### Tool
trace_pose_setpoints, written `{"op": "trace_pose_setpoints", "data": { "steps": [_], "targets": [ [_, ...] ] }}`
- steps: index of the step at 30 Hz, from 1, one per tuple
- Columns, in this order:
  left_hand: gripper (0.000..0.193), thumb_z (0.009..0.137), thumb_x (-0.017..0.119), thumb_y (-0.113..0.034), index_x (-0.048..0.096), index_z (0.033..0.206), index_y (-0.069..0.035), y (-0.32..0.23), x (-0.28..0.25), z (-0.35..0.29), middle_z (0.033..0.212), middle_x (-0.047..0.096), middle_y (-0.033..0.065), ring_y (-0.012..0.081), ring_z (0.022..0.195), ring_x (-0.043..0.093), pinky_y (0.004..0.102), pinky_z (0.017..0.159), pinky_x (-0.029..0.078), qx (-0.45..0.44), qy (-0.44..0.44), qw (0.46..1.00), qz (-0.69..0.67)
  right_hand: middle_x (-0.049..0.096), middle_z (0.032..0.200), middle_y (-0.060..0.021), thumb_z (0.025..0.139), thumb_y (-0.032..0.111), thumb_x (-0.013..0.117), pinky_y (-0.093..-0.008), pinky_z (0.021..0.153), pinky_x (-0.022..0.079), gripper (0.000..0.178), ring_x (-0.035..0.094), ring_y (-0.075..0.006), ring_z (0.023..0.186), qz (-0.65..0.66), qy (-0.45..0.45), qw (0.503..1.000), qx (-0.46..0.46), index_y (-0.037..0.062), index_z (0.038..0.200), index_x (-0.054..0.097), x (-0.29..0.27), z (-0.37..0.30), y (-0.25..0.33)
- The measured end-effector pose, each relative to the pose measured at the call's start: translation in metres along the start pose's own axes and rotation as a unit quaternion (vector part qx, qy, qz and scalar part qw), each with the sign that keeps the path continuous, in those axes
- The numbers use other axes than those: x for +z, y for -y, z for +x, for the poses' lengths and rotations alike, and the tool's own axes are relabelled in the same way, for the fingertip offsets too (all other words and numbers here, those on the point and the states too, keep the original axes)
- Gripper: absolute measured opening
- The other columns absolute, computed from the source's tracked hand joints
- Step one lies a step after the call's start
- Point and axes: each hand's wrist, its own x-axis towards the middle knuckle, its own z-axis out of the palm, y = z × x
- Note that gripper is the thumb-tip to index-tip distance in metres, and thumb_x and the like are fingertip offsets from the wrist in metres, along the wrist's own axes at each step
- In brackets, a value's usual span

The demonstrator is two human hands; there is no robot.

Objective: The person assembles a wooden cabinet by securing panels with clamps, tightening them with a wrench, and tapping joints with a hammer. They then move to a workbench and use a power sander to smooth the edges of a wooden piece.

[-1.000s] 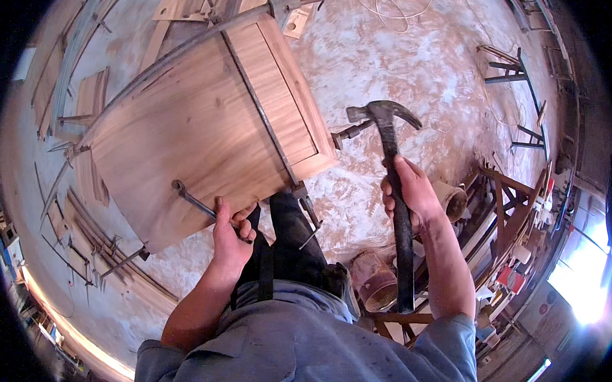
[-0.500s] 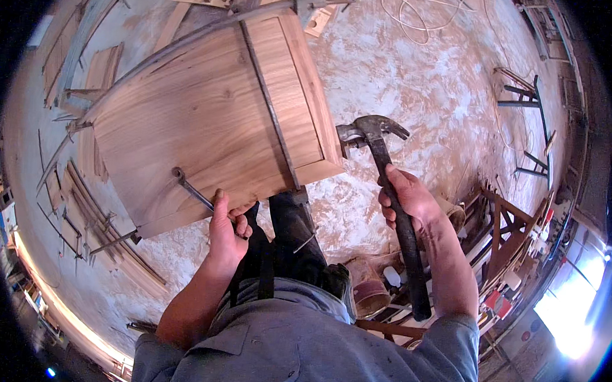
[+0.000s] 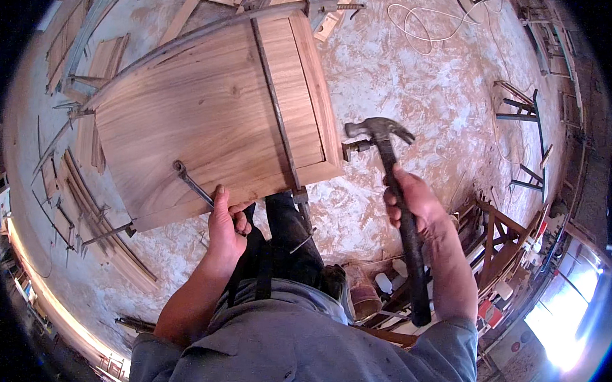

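A wooden panel door (image 3: 187, 113) with a framed edge lies before me, held by metal bar clamps. One clamp bar (image 3: 274, 99) runs across its face, and a clamp's screw end (image 3: 358, 147) sticks out from the right edge. My left hand (image 3: 229, 223) is closed on a ring-ended wrench (image 3: 194, 185) at the panel's near edge; the wrench's ring end rests over the wood. My right hand (image 3: 417, 200) grips a claw hammer (image 3: 408, 245) partway along its dark handle. The hammer's head is just right of the panel, apart from its edge and above the screw end.
Wooden boards (image 3: 108, 63) and long strips (image 3: 96, 217) lie on the left. A pale cord (image 3: 429, 40) coils on the stained floor at the back. At right are dark metal frames (image 3: 537, 138), a wooden rack (image 3: 496, 245) and a bucket (image 3: 364, 301) near my legs.
The hammer head has moved slightly right, away from the panel's edge, showing more of the clamp's screw end. My left hand still holds the wrench in nearly the same place.
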Motion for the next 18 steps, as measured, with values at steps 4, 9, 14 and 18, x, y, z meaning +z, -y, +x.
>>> {"op": "trace_pose_setpoints", "data": {
  "steps": [4,9,14,18],
  "targets": [
    [0.046,0.088,0.055,-0.058,0.051,0.114,-0.020,0.002,0.002,0.002,0.084,0.066,0.0060,0.0082,0.043,0.036,0.0258,0.043,0.028,-0.007,-0.007,1.000,0.009,0.047,0.059,-0.0018,0.096,0.051,0.044,-0.0330,0.035,0.041,0.039,0.046,-0.0154,0.039,0.035,-0.073,0.995,-0.066,0.0117,0.090,0.044,-0.016,0.012,0.004],
    [0.050,0.086,0.057,-0.059,0.050,0.116,-0.020,0.002,0.000,0.000,0.084,0.066,0.0063,0.0085,0.043,0.037,0.0262,0.044,0.030,0.002,0.003,1.000,0.028,0.047,0.059,-0.0024,0.096,0.046,0.047,-0.0327,0.035,0.040,0.037,0.046,-0.0154,0.039,-0.065,0.027,0.997,0.015,0.0099,0.090,0.043,0.016,-0.007,0.004],
    [0.049,0.087,0.057,-0.058,0.049,0.118,-0.021,0.002,-0.001,0.001,0.084,0.067,0.0070,0.0086,0.043,0.038,0.0263,0.044,0.031,-0.001,-0.008,1.000,0.025,0.047,0.060,-0.0022,0.096,0.046,0.047,-0.0314,0.035,0.040,0.036,0.047,-0.0146,0.041,-0.020,-0.007,1.000,0.014,0.0101,0.092,0.044,0.004,-0.003,0.010],
    [0.050,0.087,0.057,-0.057,0.046,0.122,-0.023,0.002,-0.004,0.002,0.085,0.068,0.0077,0.0086,0.043,0.039,0.0263,0.044,0.032,-0.013,0.004,0.999,0.031,0.047,0.059,-0.0026,0.097,0.047,0.044,-0.0309,0.035,0.040,0.037,0.046,-0.0144,0.040,-0.044,-0.030,0.998,-0.030,0.0105,0.091,0.043,0.003,0.007,0.006]
  ]
}}
